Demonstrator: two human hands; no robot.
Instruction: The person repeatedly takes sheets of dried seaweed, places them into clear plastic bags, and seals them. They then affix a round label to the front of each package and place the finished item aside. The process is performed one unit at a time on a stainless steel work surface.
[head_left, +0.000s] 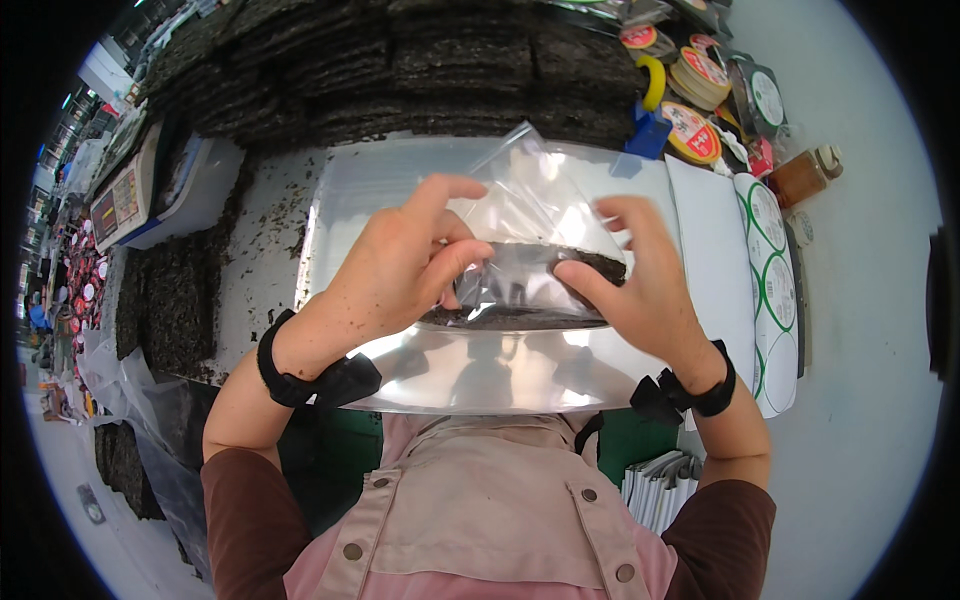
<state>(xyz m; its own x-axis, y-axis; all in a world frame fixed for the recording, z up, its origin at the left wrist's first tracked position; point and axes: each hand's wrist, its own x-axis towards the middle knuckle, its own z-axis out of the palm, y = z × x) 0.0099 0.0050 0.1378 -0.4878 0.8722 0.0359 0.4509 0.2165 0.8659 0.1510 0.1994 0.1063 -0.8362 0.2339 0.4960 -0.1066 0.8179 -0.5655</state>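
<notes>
A dark block of what looks like dried seaweed (525, 319) lies before me on a shiny metal sheet (495, 375), partly covered by a clear plastic bag (517, 187). The bag's loose film points away from me. My left hand (405, 262) pinches the film between thumb and fingers at the block's left end. At the other end my right hand (637, 270) grips the block through the bag, its thumb on the near side and its fingers beyond the far edge. The film reflects light, so how far the block sits inside is hard to tell.
Tall seaweed stacks (420, 67) line the back. At left stand a digital scale (124, 199) and a smaller stack (165, 300). On the right are a blue tape dispenser (646, 131), round label rolls (690, 133), green-ringed label sheets (766, 277) and a brown bottle (801, 178).
</notes>
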